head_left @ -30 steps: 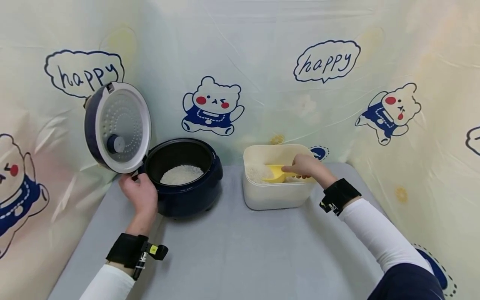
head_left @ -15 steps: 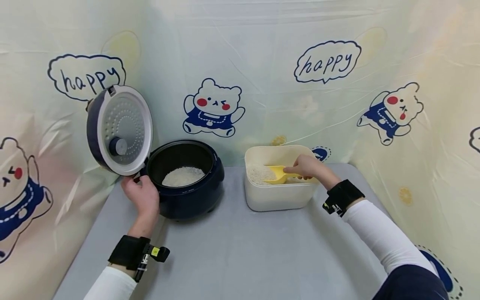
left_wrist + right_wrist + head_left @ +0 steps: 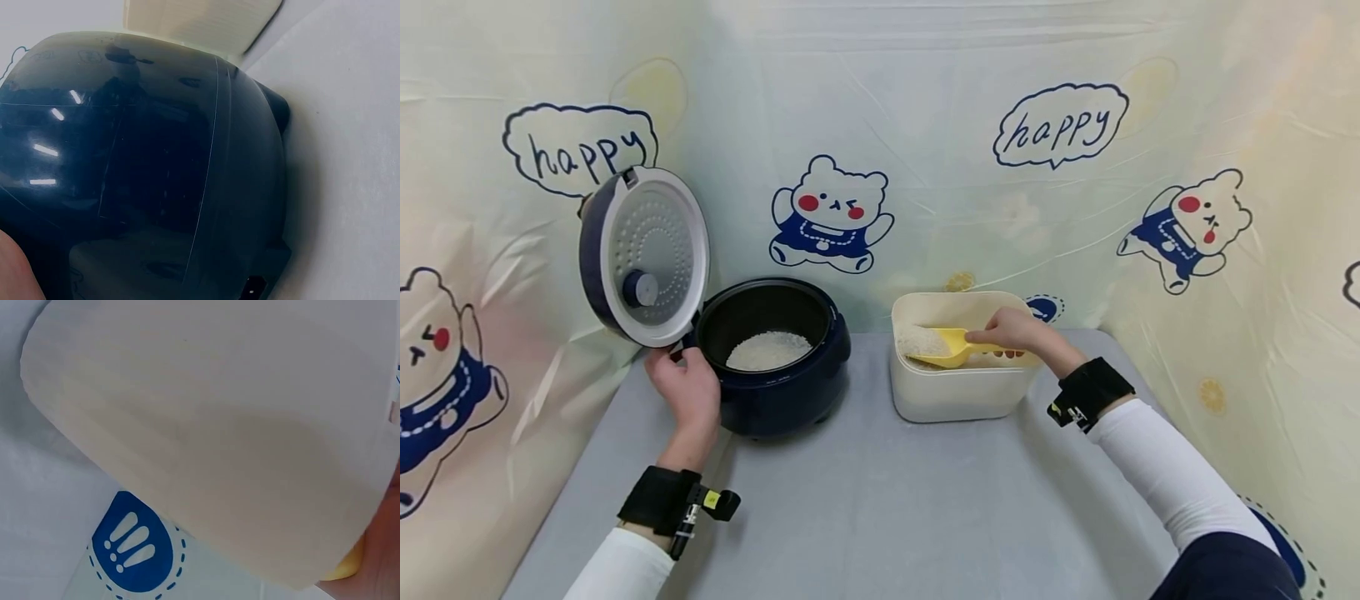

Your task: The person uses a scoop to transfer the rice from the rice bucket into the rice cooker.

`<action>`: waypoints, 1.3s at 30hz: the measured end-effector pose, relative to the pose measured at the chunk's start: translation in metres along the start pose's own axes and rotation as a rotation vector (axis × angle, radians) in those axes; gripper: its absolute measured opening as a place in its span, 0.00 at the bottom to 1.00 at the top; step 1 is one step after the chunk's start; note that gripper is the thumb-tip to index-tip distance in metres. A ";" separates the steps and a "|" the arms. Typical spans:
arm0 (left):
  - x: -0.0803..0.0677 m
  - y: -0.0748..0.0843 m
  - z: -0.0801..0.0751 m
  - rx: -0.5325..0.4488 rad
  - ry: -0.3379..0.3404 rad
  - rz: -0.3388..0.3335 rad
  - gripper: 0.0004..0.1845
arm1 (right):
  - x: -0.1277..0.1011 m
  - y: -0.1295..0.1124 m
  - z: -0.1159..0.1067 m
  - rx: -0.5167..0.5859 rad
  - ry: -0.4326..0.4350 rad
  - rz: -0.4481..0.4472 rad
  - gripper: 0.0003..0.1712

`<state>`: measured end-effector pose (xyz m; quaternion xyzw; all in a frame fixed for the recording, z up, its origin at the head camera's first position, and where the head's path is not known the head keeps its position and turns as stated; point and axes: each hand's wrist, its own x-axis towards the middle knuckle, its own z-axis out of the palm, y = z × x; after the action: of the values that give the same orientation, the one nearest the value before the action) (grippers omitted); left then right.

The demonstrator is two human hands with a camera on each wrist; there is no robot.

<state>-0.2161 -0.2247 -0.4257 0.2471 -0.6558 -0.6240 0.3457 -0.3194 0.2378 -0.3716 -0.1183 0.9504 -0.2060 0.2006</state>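
Observation:
A dark blue rice cooker (image 3: 782, 400) stands with its lid (image 3: 655, 250) raised to the left and white rice (image 3: 769, 351) in its black pot. My left hand (image 3: 688, 387) grips the cooker at the hinge, just under the raised lid; some fingertips are hidden. In the left wrist view the cooker's glossy side (image 3: 156, 156) fills most of the frame. My right hand (image 3: 1018, 329) holds a yellow scoop (image 3: 953, 348) by its handle inside a cream rice bin (image 3: 962, 396). Rice lies in the scoop's mouth and heaps against the bin's left side.
The bin stands to the right of the cooker, with a gap between them on the grey tabletop (image 3: 865, 500). A printed cloth backdrop (image 3: 940, 208) rises close behind both. In the right wrist view the bin's outer wall (image 3: 219, 437) blocks most of the scoop.
The scoop has moved slightly left into the rice, and its yellow front edge now shows under a load of grains. My left hand and the cooker lid stay in place.

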 end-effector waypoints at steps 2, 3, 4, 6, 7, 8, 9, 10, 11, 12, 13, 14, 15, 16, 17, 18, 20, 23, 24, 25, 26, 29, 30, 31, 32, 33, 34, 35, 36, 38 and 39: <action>-0.001 -0.001 0.001 -0.003 -0.001 -0.006 0.23 | -0.002 0.001 -0.001 0.007 -0.006 -0.007 0.32; -0.001 -0.001 0.001 -0.007 -0.004 -0.009 0.24 | -0.004 0.001 -0.002 0.012 -0.008 -0.010 0.31; -0.001 -0.001 0.002 -0.008 -0.007 -0.012 0.24 | -0.005 0.001 -0.003 0.019 -0.009 -0.012 0.31; 0.000 -0.002 0.002 -0.008 -0.006 -0.010 0.24 | -0.009 0.001 -0.006 0.033 -0.010 -0.022 0.31; 0.000 -0.002 0.002 -0.009 -0.005 -0.005 0.23 | -0.010 0.001 -0.007 0.043 -0.010 -0.025 0.32; 0.001 -0.002 0.002 -0.010 -0.003 -0.001 0.23 | -0.012 0.001 -0.008 0.052 -0.010 -0.026 0.32; 0.001 -0.002 0.002 -0.011 0.000 0.004 0.23 | -0.013 0.001 -0.010 0.060 -0.008 -0.027 0.32; 0.001 -0.002 0.001 -0.008 0.003 0.007 0.22 | -0.014 0.001 -0.011 0.066 -0.007 -0.027 0.32; 0.002 -0.001 0.001 -0.008 0.005 0.010 0.22 | -0.014 0.001 -0.012 0.067 -0.004 -0.029 0.32; 0.002 -0.001 0.000 -0.006 0.006 0.013 0.21 | -0.015 0.002 -0.013 0.069 0.001 -0.028 0.32; 0.003 -0.001 0.000 -0.005 0.004 0.012 0.21 | -0.016 0.002 -0.014 0.064 0.006 -0.027 0.31; 0.002 0.000 0.000 -0.004 0.001 0.009 0.21 | -0.017 0.003 -0.015 0.060 0.012 -0.026 0.31; 0.002 0.000 0.000 -0.002 -0.003 0.007 0.21 | -0.018 0.004 -0.016 0.053 0.018 -0.022 0.31; 0.002 0.000 0.000 -0.002 -0.006 0.005 0.22 | -0.019 0.005 -0.018 0.050 0.024 -0.018 0.31; 0.002 0.000 0.000 -0.003 -0.008 0.003 0.22 | -0.021 0.006 -0.019 0.046 0.029 -0.019 0.31; 0.002 0.000 0.000 -0.005 -0.009 0.001 0.22 | -0.022 0.007 -0.020 0.045 0.034 -0.017 0.31; 0.002 0.000 0.001 -0.006 -0.007 -0.002 0.22 | -0.024 0.009 -0.022 0.050 0.040 -0.017 0.31; 0.001 0.000 0.001 -0.004 -0.004 -0.007 0.22 | -0.028 0.012 -0.024 0.058 0.042 -0.025 0.31; 0.001 0.000 0.001 -0.004 -0.006 -0.008 0.22 | -0.030 0.013 -0.024 0.066 0.044 -0.025 0.31; 0.001 0.000 0.001 -0.006 -0.008 -0.009 0.22 | -0.031 0.013 -0.025 0.072 0.044 -0.029 0.31; 0.001 0.000 0.000 -0.007 -0.011 -0.010 0.22 | -0.032 0.014 -0.026 0.078 0.046 -0.034 0.31; 0.001 0.001 0.000 -0.015 -0.027 -0.014 0.23 | -0.037 0.016 -0.027 0.095 0.055 -0.041 0.31; 0.001 0.001 0.000 -0.017 -0.031 -0.014 0.24 | -0.039 0.017 -0.028 0.105 0.060 -0.045 0.31; 0.001 0.001 0.000 -0.017 -0.031 -0.011 0.24 | -0.041 0.017 -0.028 0.116 0.064 -0.051 0.31; 0.001 0.001 0.000 -0.015 -0.030 -0.008 0.24 | -0.043 0.018 -0.029 0.127 0.069 -0.057 0.31; 0.001 0.001 0.000 -0.013 -0.030 -0.005 0.24 | -0.046 0.018 -0.029 0.140 0.074 -0.064 0.30; 0.001 0.001 -0.001 -0.011 -0.026 0.000 0.24 | -0.048 0.019 -0.029 0.152 0.078 -0.072 0.29; 0.001 0.001 -0.001 -0.006 -0.022 0.004 0.23 | -0.049 0.020 -0.029 0.166 0.082 -0.083 0.29; 0.001 0.000 -0.001 -0.002 -0.018 0.009 0.23 | -0.051 0.020 -0.028 0.180 0.084 -0.095 0.28; 0.000 0.000 -0.001 0.007 -0.013 0.015 0.23 | -0.053 0.022 -0.028 0.202 0.091 -0.106 0.28; 0.000 0.000 -0.001 0.009 -0.013 0.017 0.24 | -0.053 0.022 -0.027 0.212 0.094 -0.109 0.28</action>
<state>-0.2150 -0.2254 -0.4258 0.2388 -0.6630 -0.6196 0.3457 -0.2868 0.2831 -0.3411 -0.1381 0.9238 -0.3214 0.1555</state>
